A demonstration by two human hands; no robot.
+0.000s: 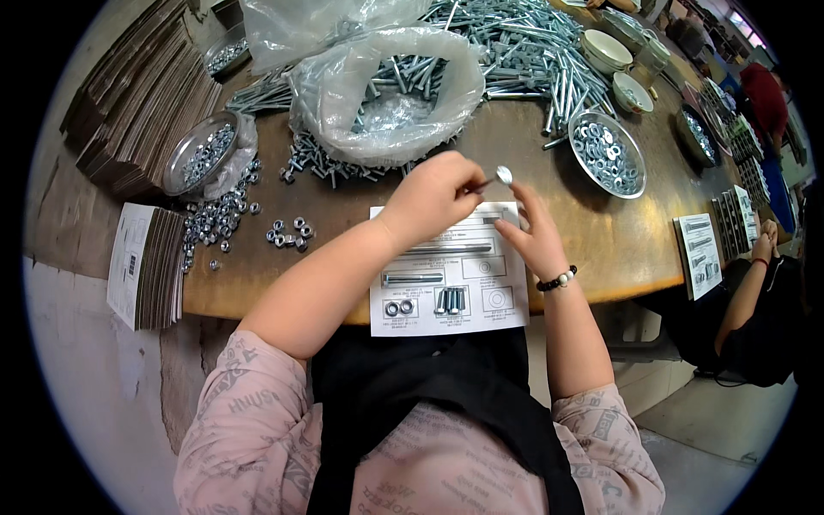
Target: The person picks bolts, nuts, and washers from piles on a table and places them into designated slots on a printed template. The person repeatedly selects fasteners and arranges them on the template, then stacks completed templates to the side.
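My left hand (436, 190) pinches a bolt, and the bright bolt head (504, 174) points right. My right hand (538, 239), below a beaded bracelet, has its thumb and fingers apart; one fingertip is close to that head, and I cannot tell whether it touches. Beneath both hands a white printed card (515, 313) lies at the table's front edge. On it rest a long bolt (446, 250), a shorter bolt (414, 279), two nuts (399, 307) and several short bolts (450, 300). The card's top is partly hidden by my hands.
Loose nuts (215, 219) lie left, by a metal bowl of nuts (202, 159) and card stacks (137, 266). A plastic bag (386, 137) and piled long bolts (532, 43) stand behind; a washer bowl (608, 154) is right. Another person's hands (766, 240) show far right.
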